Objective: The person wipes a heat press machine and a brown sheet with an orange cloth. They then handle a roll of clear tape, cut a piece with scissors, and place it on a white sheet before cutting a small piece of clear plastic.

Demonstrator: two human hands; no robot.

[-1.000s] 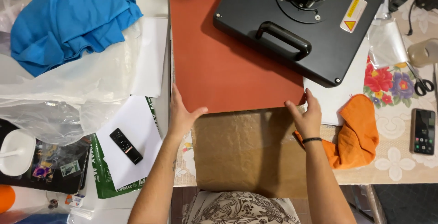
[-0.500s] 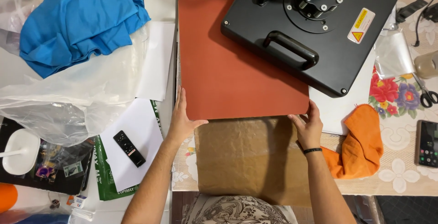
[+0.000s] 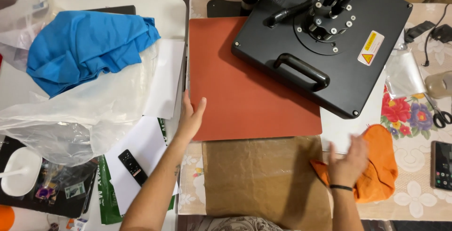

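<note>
Resting flat, fingers together, the left hand (image 3: 192,117) is laid on the red pad's (image 3: 245,89) near-left corner. Blurred, fingers loosely apart and gripping nothing, the right hand (image 3: 348,162) is held over the orange cloth (image 3: 383,167). Brown sheet (image 3: 263,177) is pulled clear; press (image 3: 325,47) swung aside, pad bare, nothing loaded yet.

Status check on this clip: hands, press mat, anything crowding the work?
Left hand flat on red mat edge, open. Right hand blurred, open, over orange cloth. Brown sheet below mat. Black press plate overhangs mat's right side.
</note>
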